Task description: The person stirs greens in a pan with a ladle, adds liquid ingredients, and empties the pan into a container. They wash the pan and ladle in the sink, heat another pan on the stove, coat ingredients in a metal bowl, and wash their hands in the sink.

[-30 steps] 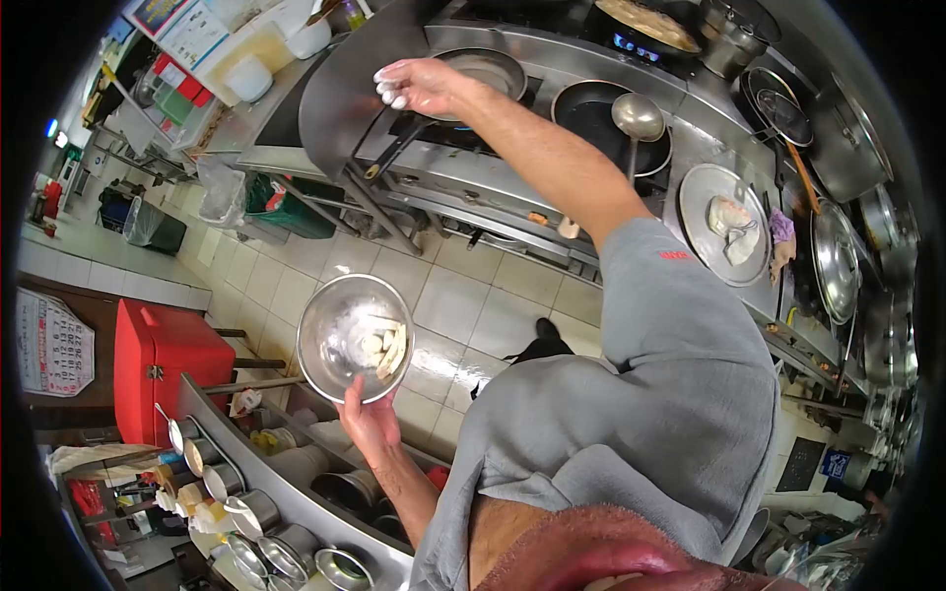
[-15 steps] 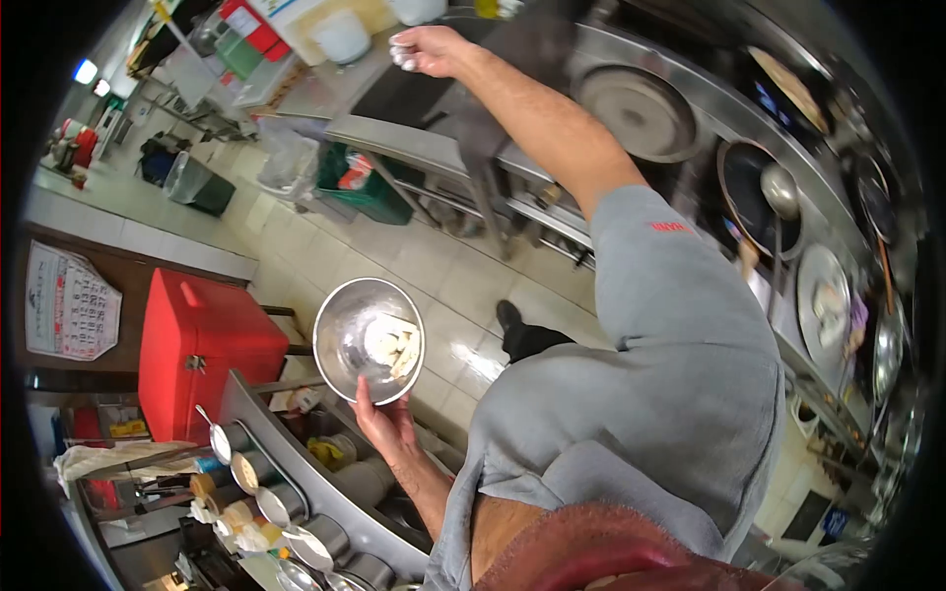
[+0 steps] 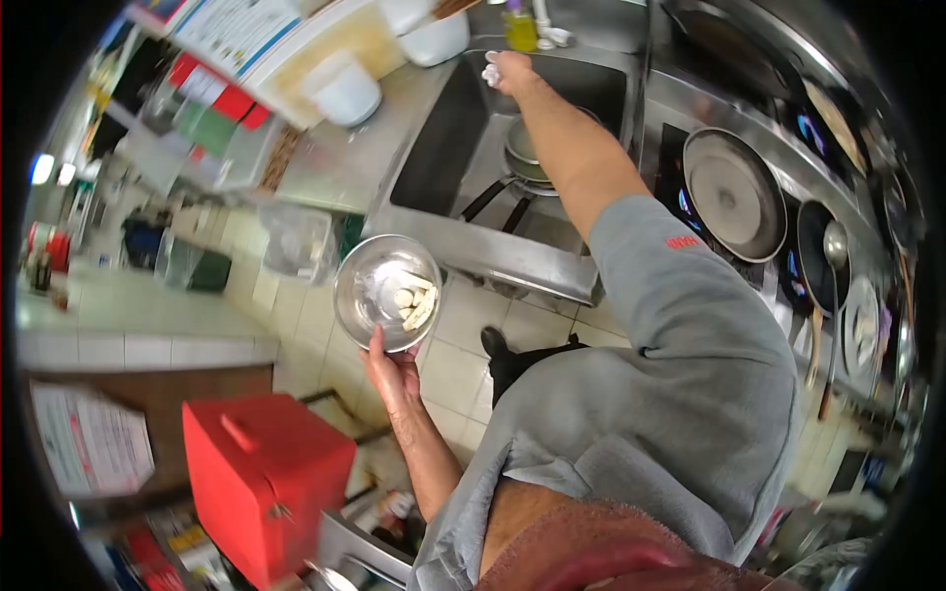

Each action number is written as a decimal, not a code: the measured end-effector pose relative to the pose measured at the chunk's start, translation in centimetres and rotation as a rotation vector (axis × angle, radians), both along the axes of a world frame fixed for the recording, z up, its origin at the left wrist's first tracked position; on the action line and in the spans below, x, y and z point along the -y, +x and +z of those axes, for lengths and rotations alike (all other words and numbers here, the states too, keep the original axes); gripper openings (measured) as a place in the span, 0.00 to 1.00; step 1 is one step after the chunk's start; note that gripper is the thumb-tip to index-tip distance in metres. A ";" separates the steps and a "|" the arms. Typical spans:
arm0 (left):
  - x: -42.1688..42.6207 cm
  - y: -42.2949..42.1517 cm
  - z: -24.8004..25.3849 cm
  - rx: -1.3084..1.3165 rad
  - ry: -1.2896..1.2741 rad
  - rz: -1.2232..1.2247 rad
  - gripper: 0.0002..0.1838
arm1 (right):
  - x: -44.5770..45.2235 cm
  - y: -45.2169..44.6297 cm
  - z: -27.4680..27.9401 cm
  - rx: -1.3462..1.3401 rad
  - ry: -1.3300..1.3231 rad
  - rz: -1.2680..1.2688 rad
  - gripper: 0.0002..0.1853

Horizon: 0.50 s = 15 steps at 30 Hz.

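Observation:
My left hand (image 3: 392,379) grips the lower rim of a round steel bowl (image 3: 360,295), thumb on the inside edge. Several pale, elongated pieces (image 3: 419,307) lie in the bowl's right side. Beyond it, my right hand (image 3: 506,74) is over the far part of a steel sink (image 3: 434,148). Its fingers are curled together, the tips coated white, and no object shows in them. Pans with dark handles (image 3: 488,197) sit in the sink, partly hidden under my right forearm.
A stove with a wide grey pan (image 3: 734,194) and a dark pan holding a ladle (image 3: 835,244) stands on the right. White containers (image 3: 345,91) rest on the counter left of the sink. A red box (image 3: 261,483) is at lower left.
The view has swung from the stove to the sink, with the stove now further right. My right hand has come over the sink; my left hand still holds the bowl.

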<state>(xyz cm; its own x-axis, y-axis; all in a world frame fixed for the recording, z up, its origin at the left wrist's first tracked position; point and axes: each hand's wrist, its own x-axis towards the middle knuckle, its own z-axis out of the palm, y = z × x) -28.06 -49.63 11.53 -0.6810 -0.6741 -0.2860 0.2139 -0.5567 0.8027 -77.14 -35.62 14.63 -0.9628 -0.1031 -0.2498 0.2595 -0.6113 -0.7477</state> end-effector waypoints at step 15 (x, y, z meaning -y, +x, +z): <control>11.4 -29.2 -6.2 -0.023 0.190 -0.430 0.27 | -9.3 -12.6 -7.1 0.085 0.805 -0.551 0.30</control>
<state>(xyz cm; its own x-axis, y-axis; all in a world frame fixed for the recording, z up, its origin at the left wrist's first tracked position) -57.22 -61.01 5.36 -0.8944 -0.2667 -0.3590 -0.0519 -0.7354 0.6756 -89.71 -26.33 7.53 -0.8004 0.5874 -0.1197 0.1632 0.0215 -0.9864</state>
